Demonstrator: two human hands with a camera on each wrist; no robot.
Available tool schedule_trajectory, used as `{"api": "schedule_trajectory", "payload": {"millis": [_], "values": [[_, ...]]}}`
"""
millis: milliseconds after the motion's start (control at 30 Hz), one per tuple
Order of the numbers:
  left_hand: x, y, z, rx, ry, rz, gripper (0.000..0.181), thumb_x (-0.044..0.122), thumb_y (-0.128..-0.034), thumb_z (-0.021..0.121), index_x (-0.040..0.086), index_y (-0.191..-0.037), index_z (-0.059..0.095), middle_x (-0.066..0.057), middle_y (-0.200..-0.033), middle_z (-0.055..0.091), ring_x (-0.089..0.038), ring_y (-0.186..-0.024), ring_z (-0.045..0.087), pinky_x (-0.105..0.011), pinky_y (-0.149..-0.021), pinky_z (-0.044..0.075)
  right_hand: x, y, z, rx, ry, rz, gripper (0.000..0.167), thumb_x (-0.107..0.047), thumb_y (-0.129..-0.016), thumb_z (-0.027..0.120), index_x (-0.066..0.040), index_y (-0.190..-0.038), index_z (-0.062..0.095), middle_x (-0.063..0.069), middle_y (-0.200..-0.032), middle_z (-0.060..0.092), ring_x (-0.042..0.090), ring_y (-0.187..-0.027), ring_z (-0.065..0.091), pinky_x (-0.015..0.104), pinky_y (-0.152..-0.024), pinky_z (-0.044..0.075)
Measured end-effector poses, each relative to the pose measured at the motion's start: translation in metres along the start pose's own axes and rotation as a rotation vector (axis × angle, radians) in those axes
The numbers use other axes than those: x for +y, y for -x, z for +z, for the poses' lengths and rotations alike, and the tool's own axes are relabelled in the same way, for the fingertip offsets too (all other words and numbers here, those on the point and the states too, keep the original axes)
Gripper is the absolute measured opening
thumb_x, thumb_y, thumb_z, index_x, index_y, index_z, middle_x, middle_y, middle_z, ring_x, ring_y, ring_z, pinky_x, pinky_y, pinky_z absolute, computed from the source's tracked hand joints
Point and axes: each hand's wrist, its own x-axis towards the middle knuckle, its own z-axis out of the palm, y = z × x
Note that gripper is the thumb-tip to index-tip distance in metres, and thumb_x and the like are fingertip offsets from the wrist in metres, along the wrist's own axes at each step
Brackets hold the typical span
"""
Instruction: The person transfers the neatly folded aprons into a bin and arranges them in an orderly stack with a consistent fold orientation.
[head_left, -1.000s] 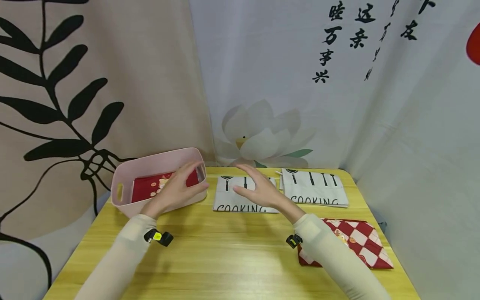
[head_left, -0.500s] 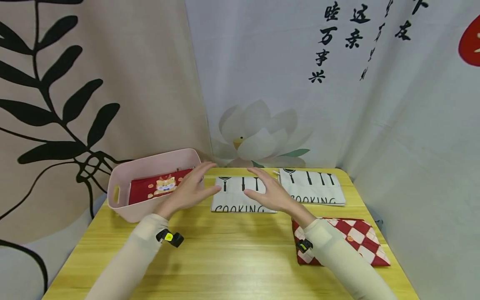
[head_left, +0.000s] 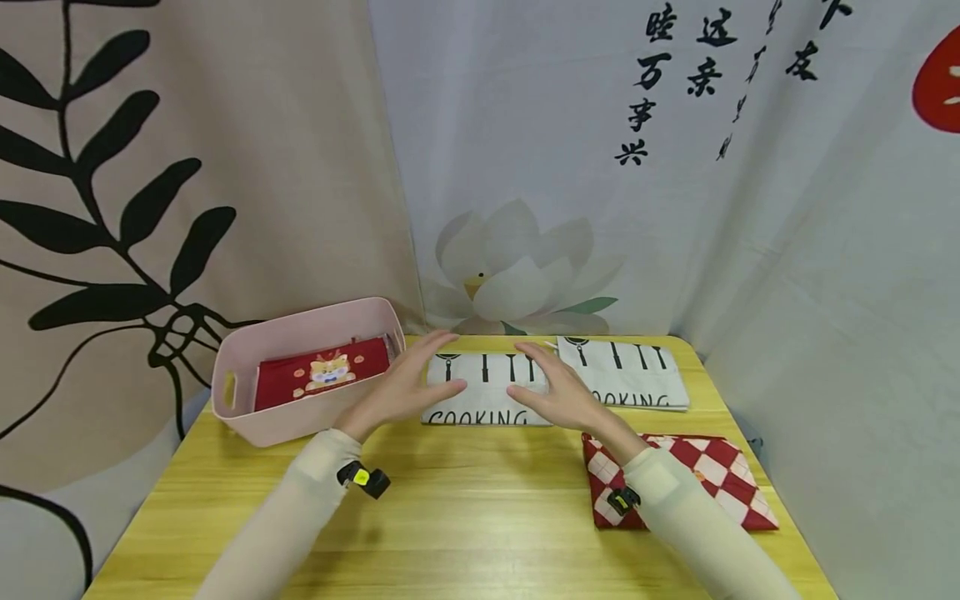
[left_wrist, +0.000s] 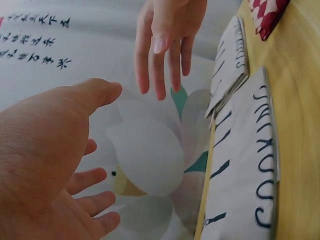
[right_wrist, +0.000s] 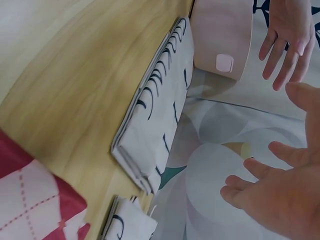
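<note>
Left hand (head_left: 400, 392), right hand (head_left: 564, 397) farther right, fingers (left_wrist: 97, 202) wide, above edges of left white cloth (head_left: 483, 392).

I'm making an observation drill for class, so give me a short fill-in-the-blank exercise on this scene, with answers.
1. The basket holding the folded red cloth is coloured ____.
2. The folded white cloths on the table number ____.
3. The leftmost white cloth bears the printed word ____.
4. The checked cloth lies nearer the person's ____ hand.

Missing words: pink; two; COOKING; right.
</note>
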Motion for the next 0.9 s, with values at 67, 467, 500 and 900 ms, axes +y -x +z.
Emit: {"api": "schedule_trajectory", "payload": {"millis": [67, 467, 500, 900], "values": [[0.001, -0.001, 0.004, -0.012, 0.014, -0.006, 0.083, 0.043, -0.1039, 0.082, 0.015, -0.173, 0.046, -0.016, -0.184, 0.036, -0.046, -0.171, 0.034, -0.077, -0.134, 0.033, 0.003, 0.001, 0.000, 0.002, -0.001, -0.002, 0.083, -0.047, -0.108, 0.075, -0.019, -0.177, 0.038, 0.013, -0.185, 0.037, 0.043, -0.172, 0.034, 0.075, -0.135, 0.034], [-0.013, -0.005, 0.035, -0.063, 0.011, -0.080, 0.086, 0.046, -0.1050, 0.078, 0.016, -0.176, 0.040, -0.023, -0.186, 0.028, -0.052, -0.169, 0.036, -0.077, -0.134, 0.034, 0.023, 0.003, 0.005, 0.001, 0.044, 0.056, 0.081, -0.044, -0.109, 0.075, -0.016, -0.176, 0.039, 0.018, -0.185, 0.034, 0.046, -0.172, 0.033, 0.075, -0.136, 0.032], [-0.014, -0.004, 0.037, -0.068, 0.009, -0.092, 0.086, 0.047, -0.1047, 0.078, 0.016, -0.176, 0.040, -0.022, -0.186, 0.028, -0.051, -0.169, 0.036, -0.077, -0.134, 0.034, 0.025, 0.002, 0.006, 0.003, 0.046, 0.060, 0.080, -0.043, -0.109, 0.075, -0.016, -0.175, 0.040, 0.018, -0.185, 0.034, 0.046, -0.171, 0.033, 0.075, -0.135, 0.033], [-0.040, -0.003, 0.057, -0.114, -0.001, -0.162, 0.086, 0.047, -0.1066, 0.076, 0.012, -0.176, 0.038, -0.025, -0.186, 0.027, -0.050, -0.172, 0.030, -0.076, -0.136, 0.030, 0.048, 0.000, 0.015, -0.021, 0.028, 0.108, 0.084, -0.045, -0.108, 0.075, -0.008, -0.175, 0.039, 0.023, -0.182, 0.038, 0.051, -0.166, 0.041, 0.074, -0.133, 0.037]]}}
